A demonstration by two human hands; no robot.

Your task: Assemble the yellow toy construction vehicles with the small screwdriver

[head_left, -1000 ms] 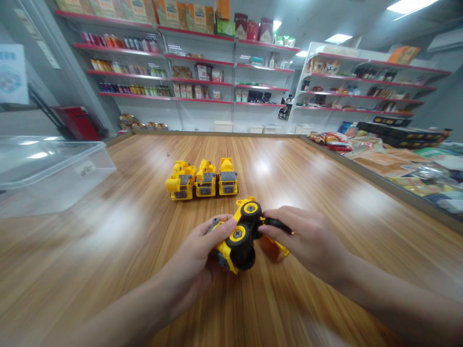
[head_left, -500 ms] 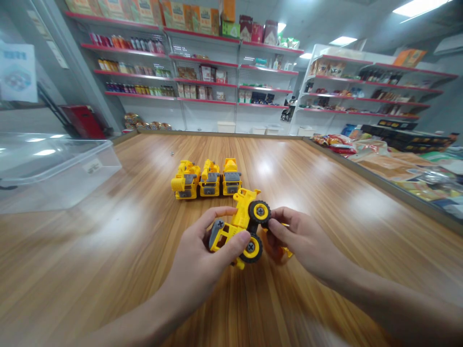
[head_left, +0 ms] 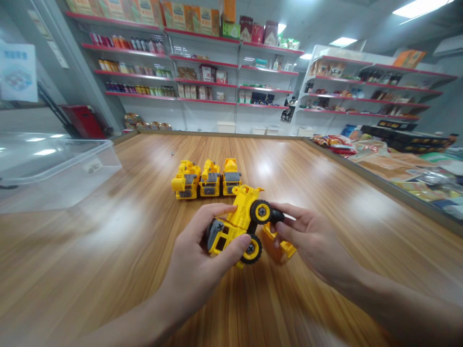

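My left hand is closed around a yellow toy truck, tipped on its side with two black-and-yellow wheels facing me. Its grey-fronted cab points down to the left. Against the upper wheel, my right hand pinches a small black piece whose kind I cannot make out. Under the right fingers is a yellow plastic part, partly hidden. Beyond the hands, three yellow toy construction vehicles stand in a row: one with a bucket arm, a middle one and a right one.
The wooden table spreads under everything. On the left stands a clear plastic box. A tiny object lies far back on the tabletop. Packaged goods are piled past the right edge, and stocked shelves line the back.
My right hand has drawn slightly right, showing the black piece and more of the yellow part beneath. The truck has shifted very slightly in my left hand.
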